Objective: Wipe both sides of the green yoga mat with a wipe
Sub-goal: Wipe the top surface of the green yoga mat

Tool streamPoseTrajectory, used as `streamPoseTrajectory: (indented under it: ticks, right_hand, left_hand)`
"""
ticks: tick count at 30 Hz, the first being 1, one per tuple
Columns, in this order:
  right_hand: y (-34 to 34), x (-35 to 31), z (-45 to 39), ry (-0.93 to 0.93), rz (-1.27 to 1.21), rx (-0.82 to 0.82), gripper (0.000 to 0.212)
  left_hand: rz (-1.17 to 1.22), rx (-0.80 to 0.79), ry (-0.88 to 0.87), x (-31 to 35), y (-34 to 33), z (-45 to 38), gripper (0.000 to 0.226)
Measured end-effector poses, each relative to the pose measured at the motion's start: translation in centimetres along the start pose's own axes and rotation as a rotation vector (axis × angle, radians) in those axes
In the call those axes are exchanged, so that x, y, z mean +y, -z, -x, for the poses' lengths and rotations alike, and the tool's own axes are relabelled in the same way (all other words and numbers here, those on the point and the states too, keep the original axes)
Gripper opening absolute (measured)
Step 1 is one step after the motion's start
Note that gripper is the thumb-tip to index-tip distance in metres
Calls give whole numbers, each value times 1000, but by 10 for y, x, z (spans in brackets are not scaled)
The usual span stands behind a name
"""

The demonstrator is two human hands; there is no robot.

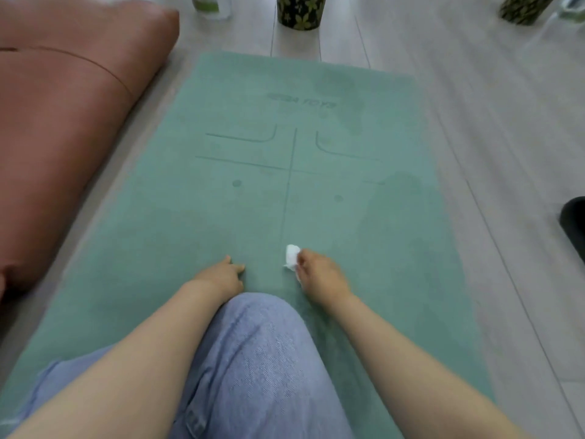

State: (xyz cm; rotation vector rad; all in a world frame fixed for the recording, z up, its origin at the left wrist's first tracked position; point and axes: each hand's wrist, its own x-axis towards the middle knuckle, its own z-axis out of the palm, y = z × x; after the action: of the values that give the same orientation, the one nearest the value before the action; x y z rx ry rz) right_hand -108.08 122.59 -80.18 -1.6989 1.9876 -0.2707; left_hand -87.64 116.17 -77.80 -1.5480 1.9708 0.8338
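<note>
I am kneeling on the green yoga mat [221,128], which is lying flat and unrolled on the pale wood-plank floor [474,90], running from six o'clock up toward twelve. One mat is showing, printed side up, with guide lines, two dots and a logo near its far end; darker damp-looking patches are sitting toward one and three o'clock. One reddish-brown cushion [63,106] is lying along the mat's edge from nine to eleven o'clock, just beside it. My one knee in light blue jeans [259,359] is resting on the mat at six o'clock, between my forearms.

Two dark containers with a yellow flower pattern are standing on the floor past the mat's far end, one [300,11] at twelve o'clock and one [525,7] at one o'clock. A clear bottle with green liquid [210,6] is standing at eleven-to-twelve o'clock. A black rounded object [573,223] is poking in at three o'clock; I cannot tell what it is.

My left hand [221,275] is resting on the mat, fingers loosely bent, holding nothing. My right hand [319,275] is curling its fingers around one small white wipe [292,254], bunched up and pressing against the mat near the centre line.
</note>
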Motion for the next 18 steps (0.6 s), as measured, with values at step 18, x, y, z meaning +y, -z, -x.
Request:
streamPoseTrajectory:
  ticks: [18]
  right_hand:
    - [-3,14,-6,-155,-266,167,26]
  left_hand:
    - [-121,-144,-37,82,4,1,58]
